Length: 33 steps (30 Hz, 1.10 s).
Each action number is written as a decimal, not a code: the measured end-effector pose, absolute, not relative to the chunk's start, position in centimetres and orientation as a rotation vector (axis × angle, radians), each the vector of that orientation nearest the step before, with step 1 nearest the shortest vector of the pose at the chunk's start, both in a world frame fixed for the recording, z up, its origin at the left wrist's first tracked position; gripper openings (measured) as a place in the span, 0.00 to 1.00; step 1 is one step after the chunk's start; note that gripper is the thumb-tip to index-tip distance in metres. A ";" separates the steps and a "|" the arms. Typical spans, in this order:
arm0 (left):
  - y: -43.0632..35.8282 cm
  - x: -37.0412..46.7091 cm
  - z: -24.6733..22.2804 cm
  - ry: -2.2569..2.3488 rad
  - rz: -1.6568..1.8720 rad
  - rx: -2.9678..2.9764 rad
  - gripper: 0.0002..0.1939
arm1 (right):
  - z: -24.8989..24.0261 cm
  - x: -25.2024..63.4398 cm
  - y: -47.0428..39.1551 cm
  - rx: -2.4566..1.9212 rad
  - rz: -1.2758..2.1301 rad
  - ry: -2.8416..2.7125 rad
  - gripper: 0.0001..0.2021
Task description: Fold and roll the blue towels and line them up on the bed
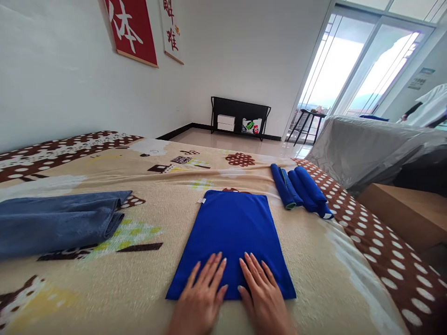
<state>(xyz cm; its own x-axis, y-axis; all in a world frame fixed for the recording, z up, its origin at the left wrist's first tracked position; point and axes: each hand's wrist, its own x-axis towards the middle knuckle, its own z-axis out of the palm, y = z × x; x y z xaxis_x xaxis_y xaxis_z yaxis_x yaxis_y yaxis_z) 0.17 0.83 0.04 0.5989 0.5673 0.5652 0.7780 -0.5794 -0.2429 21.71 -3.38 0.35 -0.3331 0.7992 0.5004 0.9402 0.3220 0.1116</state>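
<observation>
A bright blue cloth (237, 223) lies flat on the patterned blanket in front of me, a small white tag at its far left corner. My left hand (202, 291) rests palm down on its near left part, fingers stretched out. On the near right part lies my right hand (261, 288), also flat with fingers extended. Neither hand grips anything. Several rolled blue cloths (303, 190) sit together beyond the cloth to the right. To the left is a greyish-blue folded cloth (63, 223).
The fleece blanket (139, 288) has a brown polka-dot border. Past it stand a black rack (240, 111) with white boxes, a black stool (309, 123), plastic-covered furniture (377, 144) and a cardboard box (408, 209). A person in white (428, 109) is partly visible at the right edge.
</observation>
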 end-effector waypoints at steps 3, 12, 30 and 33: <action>0.1 -5.4 -1.0 -1.281 -0.527 -2.266 0.30 | -1.4 26.3 -5.1 -1.669 -0.649 -2.184 0.32; 2.4 -0.6 1.8 -1.207 -0.526 -2.563 0.33 | 1.6 23.3 -1.6 -1.653 -0.175 -2.283 0.29; 12.4 2.3 4.4 -1.355 -0.083 -3.047 0.30 | 3.0 24.6 8.4 -1.603 0.159 -2.378 0.27; 16.7 4.4 4.1 -1.333 -0.080 -3.046 0.29 | 3.0 23.9 12.9 -1.535 0.205 -2.433 0.26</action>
